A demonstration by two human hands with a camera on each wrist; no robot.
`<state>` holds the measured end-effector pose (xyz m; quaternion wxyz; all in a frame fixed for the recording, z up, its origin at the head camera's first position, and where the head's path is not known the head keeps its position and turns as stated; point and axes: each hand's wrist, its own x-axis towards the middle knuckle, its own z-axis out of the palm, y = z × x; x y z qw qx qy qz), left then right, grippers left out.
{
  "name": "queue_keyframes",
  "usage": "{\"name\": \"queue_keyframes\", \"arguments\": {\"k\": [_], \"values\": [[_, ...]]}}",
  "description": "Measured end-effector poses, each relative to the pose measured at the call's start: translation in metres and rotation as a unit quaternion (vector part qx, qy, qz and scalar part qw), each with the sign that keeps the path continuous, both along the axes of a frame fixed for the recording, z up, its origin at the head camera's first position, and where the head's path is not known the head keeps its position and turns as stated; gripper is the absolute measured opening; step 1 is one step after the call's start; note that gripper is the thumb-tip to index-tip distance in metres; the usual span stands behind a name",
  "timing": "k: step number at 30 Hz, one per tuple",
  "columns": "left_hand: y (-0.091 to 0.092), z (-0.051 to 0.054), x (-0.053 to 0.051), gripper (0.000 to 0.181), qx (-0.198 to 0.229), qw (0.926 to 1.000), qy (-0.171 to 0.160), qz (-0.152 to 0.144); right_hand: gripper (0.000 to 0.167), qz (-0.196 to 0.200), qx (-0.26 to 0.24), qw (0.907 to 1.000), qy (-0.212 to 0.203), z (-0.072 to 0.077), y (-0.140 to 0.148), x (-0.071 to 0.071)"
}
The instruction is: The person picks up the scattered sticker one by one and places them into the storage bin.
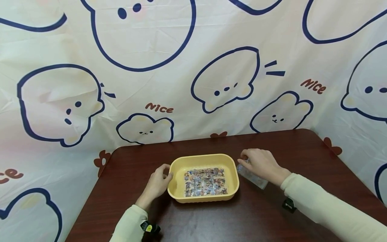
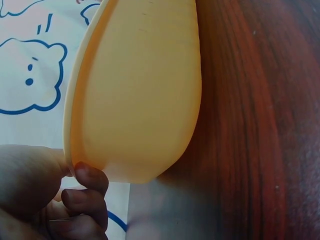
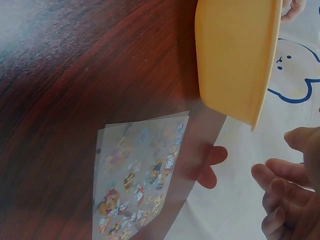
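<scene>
A yellow plastic basin (image 1: 203, 200) sits on the table with small, densely printed pictures on its floor. My left hand (image 1: 157, 183) pinches the basin's left rim between thumb and fingers; the left wrist view shows the curled fingers (image 2: 85, 200) at the rim. To the basin's right lie clear sticker sheets (image 3: 137, 182) with small cartoon figures, at least two overlapping. Over these sheets hovers my right hand (image 1: 262, 164), fingers loosely bent. Seen from the right wrist, that hand (image 3: 292, 185) has a gap between thumb and fingers and holds nothing.
The dark brown wooden table (image 1: 229, 222) has rounded far corners. Behind it and along both sides hangs a white cloth (image 1: 181, 87) with blue cartoon outlines. The basin's right wall (image 3: 235, 60) stands close to the sticker sheets.
</scene>
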<state>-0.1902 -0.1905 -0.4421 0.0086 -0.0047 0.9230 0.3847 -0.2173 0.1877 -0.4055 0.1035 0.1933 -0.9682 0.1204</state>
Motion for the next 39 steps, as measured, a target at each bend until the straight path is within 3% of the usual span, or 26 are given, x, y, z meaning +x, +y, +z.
{"name": "queue_keyframes", "arguments": {"k": [13, 39], "values": [[0.001, -0.001, -0.001, 0.029, 0.005, 1.0000, -0.005, 0.002, 0.020, -0.013, -0.004, 0.9999, 0.008, -0.006, 0.017, 0.001], [0.000, -0.004, -0.002, 0.030, 0.009, 0.9999, -0.005, -0.001, 0.031, -0.044, 0.011, 0.9982, -0.038, -0.015, 0.038, -0.003]]}}
